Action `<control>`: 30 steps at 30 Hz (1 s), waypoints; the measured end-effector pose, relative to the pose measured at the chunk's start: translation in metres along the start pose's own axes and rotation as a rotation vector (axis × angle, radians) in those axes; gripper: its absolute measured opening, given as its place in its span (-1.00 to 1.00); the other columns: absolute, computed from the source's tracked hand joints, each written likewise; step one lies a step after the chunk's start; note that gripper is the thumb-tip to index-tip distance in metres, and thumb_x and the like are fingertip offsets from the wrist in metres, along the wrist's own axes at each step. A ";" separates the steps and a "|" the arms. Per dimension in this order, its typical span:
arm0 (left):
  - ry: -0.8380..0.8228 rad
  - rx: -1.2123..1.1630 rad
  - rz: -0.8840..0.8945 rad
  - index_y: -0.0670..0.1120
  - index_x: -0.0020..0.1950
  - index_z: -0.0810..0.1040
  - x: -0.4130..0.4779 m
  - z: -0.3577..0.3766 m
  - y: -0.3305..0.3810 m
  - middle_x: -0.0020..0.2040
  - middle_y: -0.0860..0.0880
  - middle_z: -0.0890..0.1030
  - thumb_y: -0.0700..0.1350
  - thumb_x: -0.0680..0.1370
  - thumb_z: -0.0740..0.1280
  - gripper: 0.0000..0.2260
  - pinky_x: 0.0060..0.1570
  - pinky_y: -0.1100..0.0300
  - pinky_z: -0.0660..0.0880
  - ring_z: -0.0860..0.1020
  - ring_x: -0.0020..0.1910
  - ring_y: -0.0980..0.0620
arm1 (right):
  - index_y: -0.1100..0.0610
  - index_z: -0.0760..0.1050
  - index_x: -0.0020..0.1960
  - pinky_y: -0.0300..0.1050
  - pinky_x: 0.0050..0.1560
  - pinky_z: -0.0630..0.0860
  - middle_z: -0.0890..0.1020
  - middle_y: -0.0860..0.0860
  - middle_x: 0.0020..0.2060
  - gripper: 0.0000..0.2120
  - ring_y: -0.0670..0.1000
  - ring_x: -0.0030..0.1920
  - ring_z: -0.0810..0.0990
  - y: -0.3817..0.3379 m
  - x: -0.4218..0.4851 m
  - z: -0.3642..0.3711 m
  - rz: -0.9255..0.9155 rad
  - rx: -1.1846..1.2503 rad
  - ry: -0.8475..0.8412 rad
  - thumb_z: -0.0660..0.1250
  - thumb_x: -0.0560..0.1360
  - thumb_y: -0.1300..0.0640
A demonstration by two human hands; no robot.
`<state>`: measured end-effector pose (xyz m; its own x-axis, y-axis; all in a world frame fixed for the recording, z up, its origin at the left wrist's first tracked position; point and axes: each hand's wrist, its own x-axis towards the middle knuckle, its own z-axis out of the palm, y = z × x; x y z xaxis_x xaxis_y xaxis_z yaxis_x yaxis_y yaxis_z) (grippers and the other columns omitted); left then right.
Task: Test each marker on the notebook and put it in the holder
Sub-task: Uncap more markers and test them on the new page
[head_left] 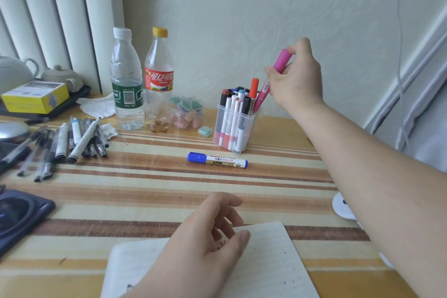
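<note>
The pink marker (pixel 280 64) is gripped near its capped top by the right hand (pixel 297 80), fingers curled round it, and it is held tilted, its lower end dipped into the clear holder (pixel 249 133) among the markers stood there. Just in front of the holder, a blue marker (pixel 216 160) is seen lying flat. Nearer the camera than the holder, the notebook (pixel 271 261) is rested on by the left hand (pixel 205 237), fingers loosely curled, nothing held. Well left of the holder, a heap of pens (pixel 67 138) is spread.
</note>
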<state>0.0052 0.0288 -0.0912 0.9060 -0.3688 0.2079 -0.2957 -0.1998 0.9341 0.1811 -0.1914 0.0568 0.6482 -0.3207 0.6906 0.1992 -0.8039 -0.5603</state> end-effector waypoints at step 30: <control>-0.054 0.113 -0.046 0.21 0.07 0.52 -0.004 -0.004 0.009 -0.07 0.23 0.64 -0.07 0.55 0.46 -0.79 -0.10 0.33 0.49 0.59 -0.11 0.19 | 0.06 0.46 0.10 -0.03 -0.08 0.57 0.68 0.07 -0.23 -0.88 0.08 -0.18 0.65 0.024 -0.017 0.016 -0.148 0.061 -0.193 0.23 0.65 0.03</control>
<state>-0.0003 0.0319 -0.0822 0.9024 -0.4051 0.1470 -0.2897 -0.3175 0.9029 0.1863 -0.1971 0.0244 0.7361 -0.0956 0.6701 0.3426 -0.8013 -0.4905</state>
